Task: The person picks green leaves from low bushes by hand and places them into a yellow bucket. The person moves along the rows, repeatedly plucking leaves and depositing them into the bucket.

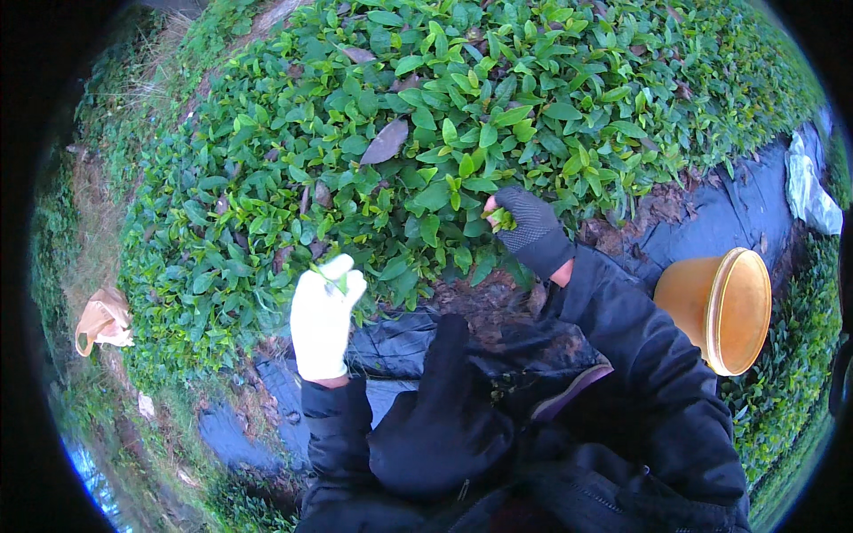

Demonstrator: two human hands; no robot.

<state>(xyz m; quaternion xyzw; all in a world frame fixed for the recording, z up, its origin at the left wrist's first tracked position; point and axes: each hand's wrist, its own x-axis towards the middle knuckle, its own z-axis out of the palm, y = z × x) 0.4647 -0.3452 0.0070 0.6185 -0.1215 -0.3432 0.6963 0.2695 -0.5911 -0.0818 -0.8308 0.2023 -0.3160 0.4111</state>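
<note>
My left hand [322,322], in a white glove, is at the near edge of a leafy green bush [426,115]. Its fingers are closed on a small green leaf sprig [341,283] that shows between thumb and forefinger. To the right, my right hand [530,233] wears a dark grey glove with bare fingertips. It is curled around several picked green leaves [504,218], just over the front of the bush. Bright young shoots stand among the darker leaves near both hands.
A yellow-orange bucket [689,293] is beside my right arm. Black ground sheeting [737,213] runs along the bush, with a clear plastic bag [810,191] on it at the far right. A pinkish bag [105,320] lies at the left. Brown dead leaves [386,142] rest on the bush.
</note>
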